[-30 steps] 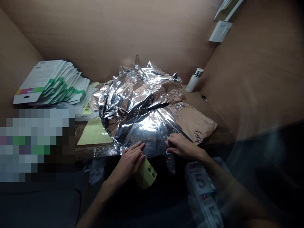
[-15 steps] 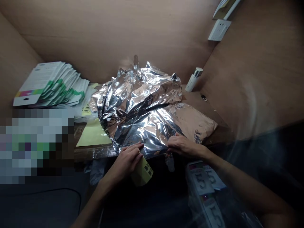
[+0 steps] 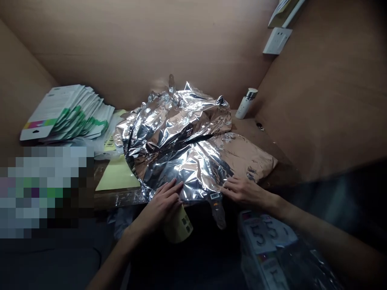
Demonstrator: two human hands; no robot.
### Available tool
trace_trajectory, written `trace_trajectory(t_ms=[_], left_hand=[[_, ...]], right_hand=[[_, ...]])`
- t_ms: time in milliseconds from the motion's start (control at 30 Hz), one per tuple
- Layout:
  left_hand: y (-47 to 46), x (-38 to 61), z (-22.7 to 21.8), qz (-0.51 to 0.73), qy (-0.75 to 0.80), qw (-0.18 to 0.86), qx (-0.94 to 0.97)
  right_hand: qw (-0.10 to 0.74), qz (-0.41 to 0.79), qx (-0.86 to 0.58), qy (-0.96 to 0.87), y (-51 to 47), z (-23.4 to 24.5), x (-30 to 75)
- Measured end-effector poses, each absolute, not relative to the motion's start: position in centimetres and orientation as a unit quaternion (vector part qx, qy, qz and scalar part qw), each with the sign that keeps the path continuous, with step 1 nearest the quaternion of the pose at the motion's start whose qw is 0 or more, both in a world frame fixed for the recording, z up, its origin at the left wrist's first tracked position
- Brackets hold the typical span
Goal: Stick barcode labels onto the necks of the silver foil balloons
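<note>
A large, crumpled silver foil balloon [image 3: 181, 141], flat and folded, covers the middle of the table. My left hand [image 3: 165, 201] rests its fingers on the foil's near edge. Below its palm, a yellow label sheet [image 3: 179, 225] with small dark printed squares hangs over the table edge, its top hidden in that hand. My right hand [image 3: 240, 190] has curled fingers against the near edge of the foil, farther right. Between the hands, a clear tail tab [image 3: 218, 211] with a small barcode label [image 3: 215, 196] sticks out of the foil past the table edge.
Stacked white-and-green printed cards [image 3: 69, 112] lie at the left, near a yellow sheet [image 3: 117, 173]. A white bottle [image 3: 245, 104] stands at the back right. Below my right arm is a clear bag of packs marked 5 [image 3: 260, 237]. Wooden panels enclose the table.
My right hand has moved slightly right along the foil edge, uncovering the barcode label on the tail tab. My left hand stays near its place, fingers a little straighter. The view has shifted slightly.
</note>
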State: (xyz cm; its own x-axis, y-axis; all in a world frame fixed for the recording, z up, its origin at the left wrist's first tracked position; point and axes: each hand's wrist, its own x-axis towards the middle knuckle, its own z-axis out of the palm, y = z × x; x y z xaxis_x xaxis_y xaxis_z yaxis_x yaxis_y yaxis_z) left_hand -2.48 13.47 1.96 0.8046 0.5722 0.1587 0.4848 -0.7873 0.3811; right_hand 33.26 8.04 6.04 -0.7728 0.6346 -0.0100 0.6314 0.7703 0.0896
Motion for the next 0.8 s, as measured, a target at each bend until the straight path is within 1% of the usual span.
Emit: trace_trajectory(t_ms=[200, 300, 400, 467, 533, 600, 700, 800], left_hand=[[14.0, -3.1, 2.9, 0.141, 0.269, 0.228, 0.925], [13.0, -2.3, 4.5, 0.162, 0.253, 0.215, 0.929], [11.2, -0.6, 6.2, 0.157, 0.23, 0.197, 0.94], [10.4, 0.3, 6.4, 0.134, 0.216, 0.184, 0.949], [10.4, 0.7, 5.8, 0.108, 0.234, 0.163, 0.953], [11.1, 0.5, 4.6, 0.089, 0.271, 0.146, 0.947], [12.3, -0.3, 3.0, 0.089, 0.301, 0.134, 0.94], [12.9, -0.8, 2.6, 0.105, 0.304, 0.134, 0.937]], right_hand=[[0.025, -0.034, 0.349, 0.936, 8.6, 8.6, 33.0], [-0.004, -0.119, 0.347, 0.93, 10.1, 9.8, 33.0], [-0.029, -0.233, 0.34, 0.911, 12.0, 10.5, 33.1], [-0.028, -0.304, 0.316, 0.899, 12.9, 11.0, 33.1], [-0.023, -0.343, 0.302, 0.889, 13.5, 11.4, 33.1], [-0.021, -0.338, 0.322, 0.884, 13.5, 11.8, 32.9], [-0.013, -0.282, 0.374, 0.883, 13.0, 12.1, 32.4], [-0.014, -0.234, 0.376, 0.896, 12.9, 12.1, 32.0]])
